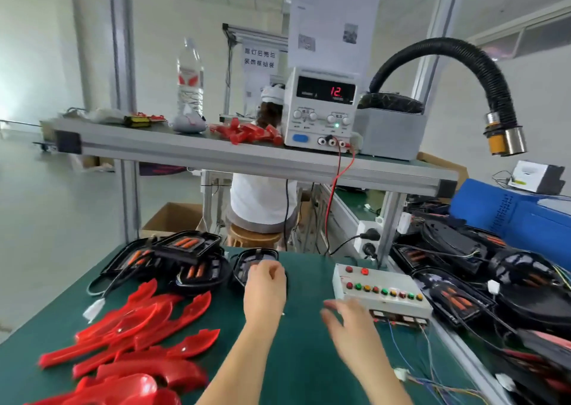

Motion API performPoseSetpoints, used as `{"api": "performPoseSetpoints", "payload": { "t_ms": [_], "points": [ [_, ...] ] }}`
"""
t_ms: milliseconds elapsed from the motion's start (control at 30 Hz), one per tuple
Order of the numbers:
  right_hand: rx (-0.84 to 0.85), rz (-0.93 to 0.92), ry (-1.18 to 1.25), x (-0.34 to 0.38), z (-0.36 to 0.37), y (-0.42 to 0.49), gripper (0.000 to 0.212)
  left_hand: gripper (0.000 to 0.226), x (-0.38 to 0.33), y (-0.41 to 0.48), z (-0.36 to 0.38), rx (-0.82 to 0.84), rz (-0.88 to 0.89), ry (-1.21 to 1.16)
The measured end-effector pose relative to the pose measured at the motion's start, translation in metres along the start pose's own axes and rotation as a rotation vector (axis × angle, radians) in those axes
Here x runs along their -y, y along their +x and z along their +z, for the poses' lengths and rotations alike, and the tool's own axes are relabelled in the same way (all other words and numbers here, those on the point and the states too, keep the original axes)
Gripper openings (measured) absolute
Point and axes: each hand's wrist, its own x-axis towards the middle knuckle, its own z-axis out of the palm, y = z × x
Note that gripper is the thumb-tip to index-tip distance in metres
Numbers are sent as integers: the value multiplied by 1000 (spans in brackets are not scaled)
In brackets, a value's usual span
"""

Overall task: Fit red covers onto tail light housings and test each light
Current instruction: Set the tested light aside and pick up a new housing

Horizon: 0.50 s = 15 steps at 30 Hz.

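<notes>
Glossy red crescent-shaped plastic covers [129,343] are lying heaped on the near left of the dark green bench mat [302,358]. Most are pointing their long axes from near left to far right, with the tapered tips aiming toward the middle of the bench.

Just past them, the right hand [349,315] is hovering over the mat beside the near left corner of the grey metal test box with its row of coloured buttons [380,290]. Its fingers are spread and straight and are holding nothing; the hand is motion-blurred.

Farther in, the left hand [265,284] is resting on a black oval tail light housing [247,262] at mid-bench, with the fingers curling over its near right rim. That housing is lying open face up. Its long axis is running roughly near to far and its rounded end is pointing away, though the hand is hiding the near part.

More black housings with orange inserts [185,256] are lying piled to its left, and others [463,281] are crowding the right side.

Beyond, on the raised shelf, a white bench power supply [321,108] is showing a red 12. It is standing between small red parts [247,133] and a grey box, above which a black ribbed hose [463,58] is arching. A clear water bottle [190,77] is standing farther left. A seated person in white [262,201] is facing away behind the bench.
</notes>
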Motion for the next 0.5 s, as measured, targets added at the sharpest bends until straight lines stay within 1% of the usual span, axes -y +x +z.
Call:
{"api": "performPoseSetpoints", "payload": {
  "t_ms": [33,100,167,200,267,367,433,500],
  "points": [
    [52,-2,10,6,16,1,31,20,6,11,-16,-86,16,100],
    [128,3,34,17,40,1,31,31,18,34,-48,-248,34,315],
    [172,3,34,22,57,2,30,42,31,55,-76,-334,38,513],
    [186,2,27,24,64,2,30,47,39,66,-88,-331,26,607],
    [201,0,16,26,72,3,29,59,54,84,-103,-270,-24,785],
    [212,-20,-3,26,79,5,28,72,74,103,-110,-159,-49,963],
    [217,-33,-25,26,81,6,28,68,83,110,-107,-100,-13,1038],
    [221,-45,-47,26,83,8,29,58,88,113,-106,-103,50,1076]
  ]
}}
